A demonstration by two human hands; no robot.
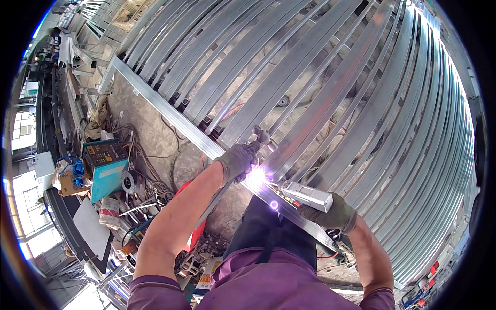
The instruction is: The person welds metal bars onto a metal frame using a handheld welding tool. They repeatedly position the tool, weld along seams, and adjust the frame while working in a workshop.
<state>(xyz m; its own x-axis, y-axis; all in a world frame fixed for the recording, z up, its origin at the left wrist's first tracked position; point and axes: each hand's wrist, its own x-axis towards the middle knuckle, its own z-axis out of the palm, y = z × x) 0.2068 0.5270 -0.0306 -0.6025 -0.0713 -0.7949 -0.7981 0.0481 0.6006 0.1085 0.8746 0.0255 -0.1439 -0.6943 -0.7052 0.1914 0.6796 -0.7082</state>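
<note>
Presently, my left hand (236,161), gloved, sits just left of frame centre, its fingers clamped on a welding torch (261,138) whose head sticks up toward the upper right. My left forearm runs bare from the lower left of the frame up to that glove, elbow bent, wrist cocked toward the bright arc (257,177) burning directly below the glove. The arc sits on a long metal rail (170,111) that crosses the frame diagonally from upper left to lower right. My right hand (333,213), also gloved, lies right of centre, fingers closed around a short piece of rectangular tube (307,195) held against the rail just beside the arc. My right forearm rises from the lower right edge. Rows of parallel metal bars (330,77) fill the upper and right frame. A teal welding machine (106,168) stands on the floor at left, among cables.
</note>
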